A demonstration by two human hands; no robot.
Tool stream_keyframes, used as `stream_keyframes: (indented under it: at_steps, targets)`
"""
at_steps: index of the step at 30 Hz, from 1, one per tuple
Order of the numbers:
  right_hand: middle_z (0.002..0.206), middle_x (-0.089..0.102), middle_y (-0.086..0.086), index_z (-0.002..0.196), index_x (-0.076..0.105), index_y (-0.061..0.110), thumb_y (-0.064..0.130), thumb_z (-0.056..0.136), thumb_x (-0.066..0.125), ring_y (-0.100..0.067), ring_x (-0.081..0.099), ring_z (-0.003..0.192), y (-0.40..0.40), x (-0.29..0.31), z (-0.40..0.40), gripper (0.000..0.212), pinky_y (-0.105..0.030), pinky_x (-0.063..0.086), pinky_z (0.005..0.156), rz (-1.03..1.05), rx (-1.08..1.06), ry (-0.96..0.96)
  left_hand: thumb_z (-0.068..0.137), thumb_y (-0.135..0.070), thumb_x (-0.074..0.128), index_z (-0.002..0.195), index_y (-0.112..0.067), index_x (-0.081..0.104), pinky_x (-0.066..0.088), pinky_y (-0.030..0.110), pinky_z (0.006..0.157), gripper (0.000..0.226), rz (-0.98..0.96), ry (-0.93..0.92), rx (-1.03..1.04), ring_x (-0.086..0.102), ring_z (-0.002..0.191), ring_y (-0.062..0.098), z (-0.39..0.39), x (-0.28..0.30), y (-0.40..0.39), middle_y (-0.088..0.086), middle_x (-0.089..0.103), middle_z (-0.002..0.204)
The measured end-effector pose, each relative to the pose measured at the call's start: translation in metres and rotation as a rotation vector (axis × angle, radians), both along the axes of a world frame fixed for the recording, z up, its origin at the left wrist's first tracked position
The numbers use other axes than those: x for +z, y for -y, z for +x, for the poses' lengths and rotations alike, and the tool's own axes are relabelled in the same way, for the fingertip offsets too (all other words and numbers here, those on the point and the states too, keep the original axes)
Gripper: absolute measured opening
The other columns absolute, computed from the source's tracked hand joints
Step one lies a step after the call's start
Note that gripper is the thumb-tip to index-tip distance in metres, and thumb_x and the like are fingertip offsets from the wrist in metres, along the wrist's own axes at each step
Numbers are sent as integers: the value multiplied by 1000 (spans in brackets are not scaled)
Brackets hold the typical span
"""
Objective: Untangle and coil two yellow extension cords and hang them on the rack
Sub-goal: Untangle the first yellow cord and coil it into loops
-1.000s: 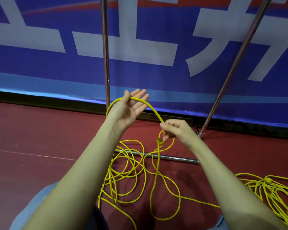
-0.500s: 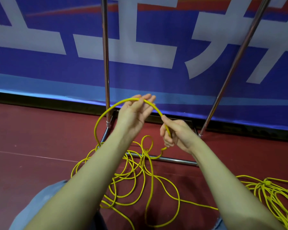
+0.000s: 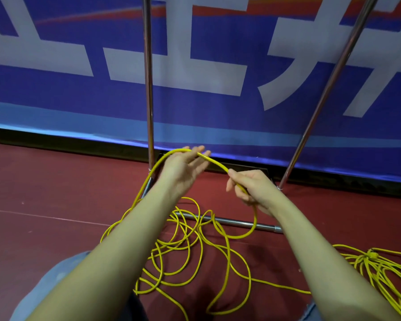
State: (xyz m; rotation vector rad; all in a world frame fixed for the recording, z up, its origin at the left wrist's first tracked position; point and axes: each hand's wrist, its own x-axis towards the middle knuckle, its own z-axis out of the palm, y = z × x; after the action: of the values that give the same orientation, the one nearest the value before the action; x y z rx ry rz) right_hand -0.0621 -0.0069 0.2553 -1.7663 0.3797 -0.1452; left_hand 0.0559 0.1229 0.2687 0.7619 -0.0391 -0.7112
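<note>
Between the two hands a short arc of the yellow cord (image 3: 214,162) runs taut enough to hold its curve. The left hand (image 3: 183,166) is released, palm up, fingers nearly straight, the cord lying across the fingertips and dropping away on its far side to the floor. The right hand (image 3: 248,187) grasps the cord, fingers curled round it, and a loop hangs from beneath that hand. Below and between the forearms the remainder of this cord lies in loose overlapping loops (image 3: 183,242) on the red floor (image 3: 44,193), some crossing the rack's base bar (image 3: 236,222). Well to the right of the right hand sits the second cord (image 3: 377,265), bunched and knotted. The rack uprights (image 3: 148,89) stand beyond the hands.

Risks, as judged: the open left hand offers no restraint, so the cord may slide off the fingers; pulling length may tighten crossings in the floor pile or snag the base bar.

Against half a second ago, the right hand has dropped lower and the loop beneath it is larger; the left hand sits much as it did.
</note>
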Motion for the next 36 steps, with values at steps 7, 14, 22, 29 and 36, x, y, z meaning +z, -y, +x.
stream_keyframes:
  at_steps: [7,14,22,29,36]
  targets:
    - [35,43,-3,62,60,5,36,96,48,-10,29,27,-7,17,3,48,-16,23,35,-9,42,9,92,14,41,101,-5,39,60,38,67,21,-73,169,54,71,70,27,-20,17,5,21,60,92]
    - [42,47,-2,69,63,4,22,95,49,-14,45,40,21,-5,-8,35,-24,35,49,27,46,-49,97,7,40,108,-4,43,60,34,65,16,-246,-36,289,68,84,28,28,21,-22,20,61,102]
    - [34,36,1,64,57,4,23,98,45,-14,44,35,2,7,-1,41,-17,36,44,3,-14,87,96,7,42,100,-7,40,58,28,73,15,13,216,-52,68,86,23,-30,4,11,17,64,97]
    - [53,58,-5,68,62,5,28,93,50,-16,56,54,10,-18,-9,36,-26,48,64,117,105,-74,95,8,41,100,-7,42,59,31,71,16,-123,100,63,70,86,23,-16,13,2,17,65,97]
    - [53,47,1,78,61,5,14,98,43,-14,48,50,22,-23,-15,29,-28,52,71,153,72,-15,96,5,46,106,-2,46,58,33,70,13,-189,-40,272,66,88,26,2,10,-2,15,63,99]
